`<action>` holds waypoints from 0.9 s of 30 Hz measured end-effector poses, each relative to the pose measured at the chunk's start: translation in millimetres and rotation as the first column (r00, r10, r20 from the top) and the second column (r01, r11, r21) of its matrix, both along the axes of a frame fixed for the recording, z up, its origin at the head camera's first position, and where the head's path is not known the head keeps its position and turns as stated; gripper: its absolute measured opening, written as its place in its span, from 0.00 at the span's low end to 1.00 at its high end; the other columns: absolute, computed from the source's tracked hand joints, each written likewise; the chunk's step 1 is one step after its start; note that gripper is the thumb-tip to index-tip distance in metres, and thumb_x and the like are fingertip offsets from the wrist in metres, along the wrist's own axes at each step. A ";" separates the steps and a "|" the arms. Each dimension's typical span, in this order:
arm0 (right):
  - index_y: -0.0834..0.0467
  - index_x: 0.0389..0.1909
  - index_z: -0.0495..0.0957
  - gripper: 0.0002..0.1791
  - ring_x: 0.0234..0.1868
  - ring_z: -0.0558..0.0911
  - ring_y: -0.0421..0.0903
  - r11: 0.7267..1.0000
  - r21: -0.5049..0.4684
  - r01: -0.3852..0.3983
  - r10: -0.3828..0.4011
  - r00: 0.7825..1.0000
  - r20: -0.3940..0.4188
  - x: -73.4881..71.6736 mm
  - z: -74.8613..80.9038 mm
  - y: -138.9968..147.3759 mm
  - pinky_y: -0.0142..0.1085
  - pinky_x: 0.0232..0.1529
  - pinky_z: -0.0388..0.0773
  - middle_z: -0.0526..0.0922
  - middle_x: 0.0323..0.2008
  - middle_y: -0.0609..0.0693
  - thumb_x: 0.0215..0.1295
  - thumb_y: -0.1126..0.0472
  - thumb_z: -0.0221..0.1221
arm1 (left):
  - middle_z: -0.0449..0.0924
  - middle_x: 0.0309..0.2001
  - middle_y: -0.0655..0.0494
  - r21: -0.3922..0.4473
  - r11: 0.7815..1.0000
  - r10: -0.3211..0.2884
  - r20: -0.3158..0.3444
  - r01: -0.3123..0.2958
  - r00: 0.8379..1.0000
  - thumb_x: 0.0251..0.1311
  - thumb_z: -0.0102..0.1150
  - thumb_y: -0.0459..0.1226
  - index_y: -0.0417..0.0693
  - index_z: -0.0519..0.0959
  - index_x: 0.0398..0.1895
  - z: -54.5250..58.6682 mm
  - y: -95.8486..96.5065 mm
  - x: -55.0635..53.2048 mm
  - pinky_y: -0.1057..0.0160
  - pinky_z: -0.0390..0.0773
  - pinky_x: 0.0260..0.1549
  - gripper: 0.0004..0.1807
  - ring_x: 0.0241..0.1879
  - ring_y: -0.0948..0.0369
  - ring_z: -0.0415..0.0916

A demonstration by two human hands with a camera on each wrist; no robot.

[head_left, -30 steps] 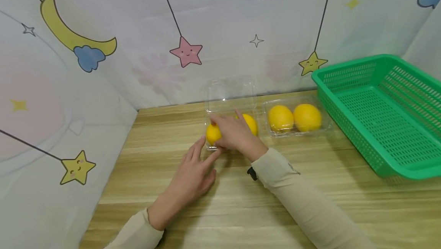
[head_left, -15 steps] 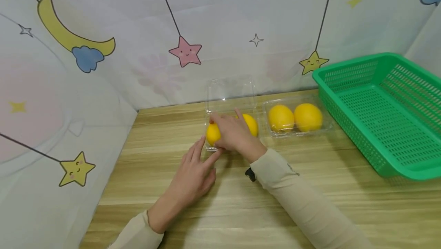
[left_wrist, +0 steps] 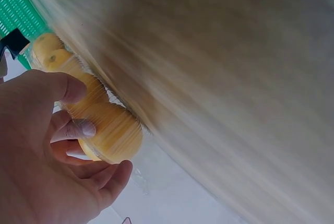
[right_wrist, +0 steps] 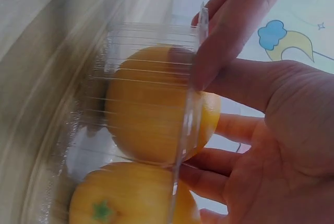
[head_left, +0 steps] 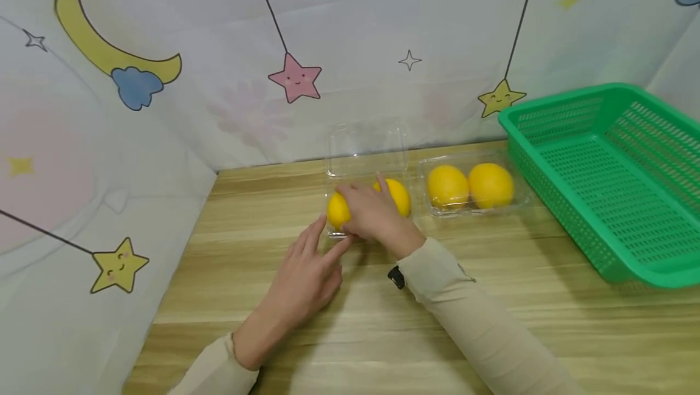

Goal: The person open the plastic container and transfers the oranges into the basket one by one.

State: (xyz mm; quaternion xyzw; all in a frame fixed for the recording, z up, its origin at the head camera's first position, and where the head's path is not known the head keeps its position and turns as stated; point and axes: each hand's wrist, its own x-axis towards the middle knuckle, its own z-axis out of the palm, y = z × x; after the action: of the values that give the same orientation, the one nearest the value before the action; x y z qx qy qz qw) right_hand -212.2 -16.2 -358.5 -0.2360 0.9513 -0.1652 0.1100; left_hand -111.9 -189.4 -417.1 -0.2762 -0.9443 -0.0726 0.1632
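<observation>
In the head view, a clear plastic clamshell box (head_left: 367, 155) stands with its lid raised against the backdrop. Two yellow-orange oranges lie in it, the left orange (head_left: 336, 211) and the right orange (head_left: 401, 196). My right hand (head_left: 372, 209) reaches over the box and grips the left orange, thumb at the front and fingers behind; the right wrist view shows this orange (right_wrist: 146, 104) inside the ribbed wall. My left hand (head_left: 301, 279) touches the box's front left corner with extended fingers. A green stem mark shows on the neighbouring orange (right_wrist: 102, 203).
To the right, a second clear box (head_left: 456, 213) has two oranges inside. Beyond it, a green plastic basket (head_left: 558, 219) stands at the table's right side. A patterned cloth backdrop (head_left: 350, 30) rises behind the wooden table (head_left: 257, 212).
Both hands keep their places at the box, and the oranges stay put. Only the head view has shifted slightly.
</observation>
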 end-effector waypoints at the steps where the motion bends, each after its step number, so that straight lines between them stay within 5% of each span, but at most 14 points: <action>1: 0.52 0.81 0.64 0.45 0.77 0.70 0.54 1.000 0.004 0.002 -0.002 1.000 0.006 0.1 0.7 0.1 0.58 0.83 0.33 0.72 0.77 0.53 0.66 0.51 0.73 | 0.62 0.75 0.29 0.001 1.000 -0.001 0.001 0.001 1.000 0.63 0.66 0.37 0.60 0.78 0.71 -0.4 0.5 -0.1 0.35 0.81 0.55 0.31 0.72 0.34 0.68; 18: 0.54 0.80 0.65 0.43 0.76 0.70 0.58 0.998 -0.056 -0.003 0.002 1.000 -0.006 0.6 0.4 2.1 0.60 0.83 0.33 0.71 0.77 0.56 0.67 0.52 0.72 | 0.61 0.75 0.28 -0.001 1.000 0.012 0.014 -0.012 1.000 0.61 0.66 0.37 0.58 0.76 0.71 1.5 1.4 -0.4 0.36 0.82 0.53 0.32 0.72 0.34 0.67; 27: 0.53 0.76 0.67 0.42 0.72 0.74 0.58 0.987 -0.163 0.004 -0.010 0.999 -0.039 1.3 -1.4 5.6 0.61 0.81 0.37 0.75 0.72 0.55 0.64 0.52 0.75 | 0.61 0.76 0.29 0.003 1.000 0.006 0.011 -0.006 1.000 0.61 0.67 0.36 0.58 0.76 0.72 0.5 1.8 0.3 0.36 0.82 0.53 0.33 0.73 0.35 0.66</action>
State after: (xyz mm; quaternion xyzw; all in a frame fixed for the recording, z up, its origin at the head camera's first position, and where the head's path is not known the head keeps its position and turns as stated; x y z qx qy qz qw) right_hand -211.0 -10.6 -360.0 -0.2441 0.9375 -0.2378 0.0710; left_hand -111.6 -187.6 -416.6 -0.2728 -0.9459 -0.0751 0.1588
